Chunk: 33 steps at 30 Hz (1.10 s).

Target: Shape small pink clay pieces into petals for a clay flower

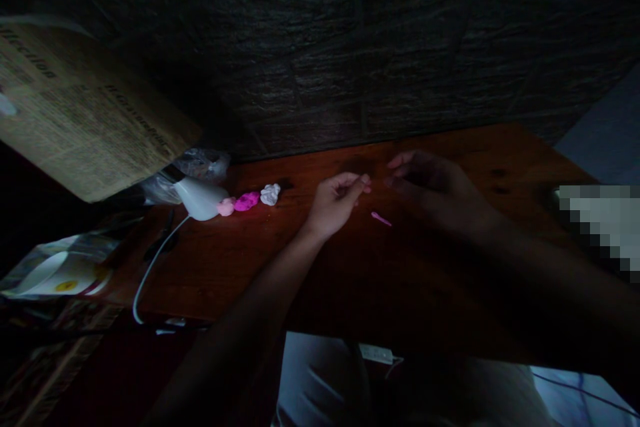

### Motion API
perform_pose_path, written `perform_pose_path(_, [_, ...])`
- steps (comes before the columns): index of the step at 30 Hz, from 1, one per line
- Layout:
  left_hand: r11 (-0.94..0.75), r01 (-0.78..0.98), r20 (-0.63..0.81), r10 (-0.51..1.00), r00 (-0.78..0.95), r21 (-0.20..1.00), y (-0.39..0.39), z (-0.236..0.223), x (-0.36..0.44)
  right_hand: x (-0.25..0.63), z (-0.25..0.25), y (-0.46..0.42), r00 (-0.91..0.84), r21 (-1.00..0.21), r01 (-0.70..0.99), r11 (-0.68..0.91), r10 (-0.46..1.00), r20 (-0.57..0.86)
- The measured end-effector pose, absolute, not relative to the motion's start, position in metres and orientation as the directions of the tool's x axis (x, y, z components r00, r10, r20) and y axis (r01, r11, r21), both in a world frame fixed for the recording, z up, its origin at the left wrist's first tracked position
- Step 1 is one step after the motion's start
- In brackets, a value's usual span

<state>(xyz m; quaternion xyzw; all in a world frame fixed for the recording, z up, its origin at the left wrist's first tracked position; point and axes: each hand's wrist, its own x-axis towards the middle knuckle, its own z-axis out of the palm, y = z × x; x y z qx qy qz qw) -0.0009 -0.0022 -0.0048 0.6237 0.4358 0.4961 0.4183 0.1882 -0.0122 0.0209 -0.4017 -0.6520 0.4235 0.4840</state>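
A thin, pale-pink strip of soft-looking, clay-like material (381,218) lies on the dark reddish-brown wooden surface (225,273), just on the person's side of the gap between the two hands. The left hand (340,200) has its thumb and forefinger tips drawn together; whether they pinch anything is too dim to tell. The right hand (430,187) is half curled, thumb and forefinger parted, with nothing visible between them. Beside a white cone-shaped object (200,197) sit a pale-pink lump (227,206), a bright magenta lump (247,201) and a crinkled whitish lump (270,194). The strip looks fragile: a lowered wrist could flatten it, and a hard pinch could stretch or snap it. Poor light could cause a misjudged grasp, and a leftward sweep might press the lumps together, mixing colours.
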Motion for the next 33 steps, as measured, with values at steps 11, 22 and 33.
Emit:
perform_pose_path(11, [-0.447,0.361,0.291,0.864,0.411,0.818,-0.005,-0.009,-0.011,0.187,0.015,-0.011,-0.227,-0.97,0.126,0.21,0.958,0.178])
perform_pose_path(22, [-0.557,0.439,0.226,0.763,0.605,0.705,-0.002,-0.004,-0.02,0.187,0.009,-0.007,-0.333,-0.973,-0.208,-0.097,0.943,-0.023])
perform_pose_path(33, [-0.43,0.226,0.243,0.79,0.563,0.874,-0.002,-0.008,-0.015,0.189,0.011,-0.005,-0.341,-0.948,-0.274,-0.161,0.938,-0.061])
